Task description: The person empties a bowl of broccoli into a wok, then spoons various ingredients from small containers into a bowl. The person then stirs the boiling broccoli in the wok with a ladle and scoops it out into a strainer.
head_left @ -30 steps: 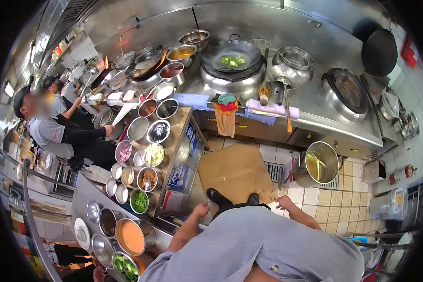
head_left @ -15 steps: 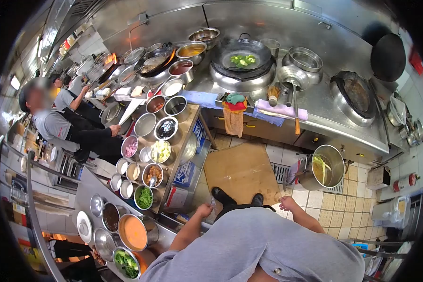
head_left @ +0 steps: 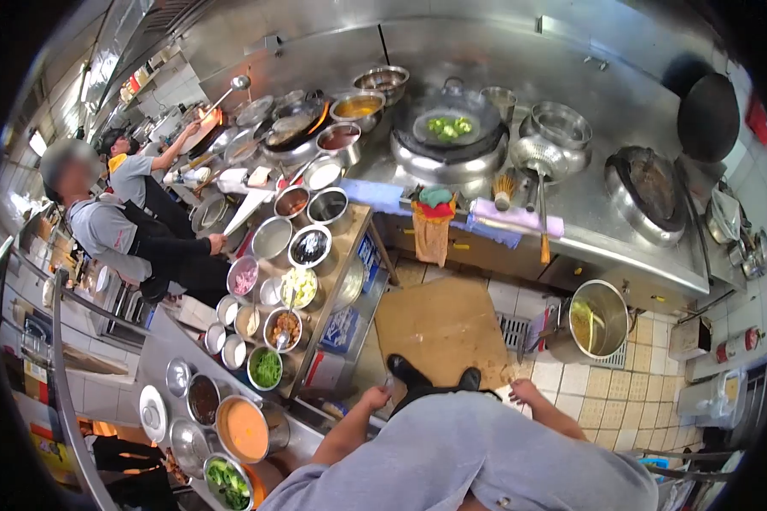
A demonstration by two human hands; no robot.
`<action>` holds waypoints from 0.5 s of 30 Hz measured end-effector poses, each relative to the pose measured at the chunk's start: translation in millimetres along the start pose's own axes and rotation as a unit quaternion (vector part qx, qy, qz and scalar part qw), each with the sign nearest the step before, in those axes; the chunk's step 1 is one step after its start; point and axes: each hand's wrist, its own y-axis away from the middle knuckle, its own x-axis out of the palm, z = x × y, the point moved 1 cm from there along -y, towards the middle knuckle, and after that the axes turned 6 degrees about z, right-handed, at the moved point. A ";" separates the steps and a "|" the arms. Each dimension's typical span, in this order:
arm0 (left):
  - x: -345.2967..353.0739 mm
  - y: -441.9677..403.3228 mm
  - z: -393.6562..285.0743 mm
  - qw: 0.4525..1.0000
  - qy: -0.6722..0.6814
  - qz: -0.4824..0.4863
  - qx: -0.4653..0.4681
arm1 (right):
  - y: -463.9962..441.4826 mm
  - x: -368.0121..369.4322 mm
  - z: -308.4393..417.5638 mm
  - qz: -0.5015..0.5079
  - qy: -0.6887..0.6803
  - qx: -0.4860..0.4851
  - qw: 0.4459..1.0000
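My left hand (head_left: 375, 398) hangs low at my left side, near the lower corner of the wooden shelf unit. Its fingers are closed around what looks like a bit of clear, see-through material. My right hand (head_left: 524, 392) is at my right side above the floor tiles, its fingers bent together. A faint pale thing shows at its fingertips, too small to name. Between my hands are my black shoes (head_left: 407, 372) on a flattened cardboard sheet (head_left: 439, 319). Ahead, a wok (head_left: 453, 146) with green vegetables (head_left: 450, 129) sits on the stove.
Bowls of ingredients crowd the prep counter at left, with a pot of orange liquid (head_left: 244, 430) nearest. A tall steel pot (head_left: 599, 319) stands right. A strainer (head_left: 539, 162) and bamboo brush (head_left: 504, 191) lie by the stove. Two co-workers (head_left: 115, 226) stand at left.
The view has shifted slightly, moving the stove and counter a little right and down. A co-worker at the far left now holds a ladle raised. My hands stay low at my sides.
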 end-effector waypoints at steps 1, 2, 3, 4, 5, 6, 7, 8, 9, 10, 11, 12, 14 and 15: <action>-1.6 -3.4 0.4 0.998 -0.063 0.012 0.003 | 2.9 -1.1 4.6 -0.001 0.000 -0.003 1.000; 2.9 -10.9 8.3 0.996 -0.078 -0.014 0.038 | 7.7 1.2 5.2 0.000 -0.001 -0.001 1.000; -1.7 -3.1 -1.0 0.998 -0.063 -0.015 0.022 | 9.7 1.2 6.3 0.007 -0.007 -0.002 1.000; -2.0 2.5 -1.7 0.999 -0.049 -0.014 0.004 | 7.6 0.3 3.9 0.004 -0.010 -0.002 1.000; -3.4 5.1 -4.6 0.999 -0.051 -0.013 0.005 | 4.6 1.0 2.0 0.008 -0.015 -0.001 1.000; -0.5 3.7 -1.1 0.999 -0.023 -0.026 0.013 | 4.7 2.3 2.3 0.012 -0.019 0.000 1.000; 2.3 2.1 1.8 0.999 0.005 -0.040 0.022 | 6.0 1.6 2.0 0.005 -0.013 -0.003 1.000; 4.4 -0.5 4.2 0.999 0.004 -0.039 0.024 | 6.7 0.8 2.4 0.003 -0.015 -0.004 1.000; 5.8 -2.5 5.5 0.999 0.029 -0.028 0.012 | 6.4 0.2 2.1 0.001 -0.008 0.000 1.000; 7.1 -4.5 6.9 0.998 0.054 -0.017 0.000 | 6.0 -0.8 2.0 -0.002 -0.001 0.003 1.000; 7.4 -6.4 8.5 0.999 0.052 -0.016 0.003 | 5.5 -1.8 1.9 -0.004 -0.004 0.003 1.000; 6.8 -7.7 9.5 0.999 0.038 -0.017 0.019 | 5.3 -2.1 1.7 -0.004 -0.003 0.003 1.000; 8.5 -10.2 11.7 0.999 0.023 -0.015 0.034 | 5.2 -1.4 0.0 -0.003 -0.005 0.005 1.000; 7.0 -7.3 8.1 0.999 0.024 -0.014 0.020 | 5.3 -1.1 -0.1 -0.004 -0.006 0.001 1.000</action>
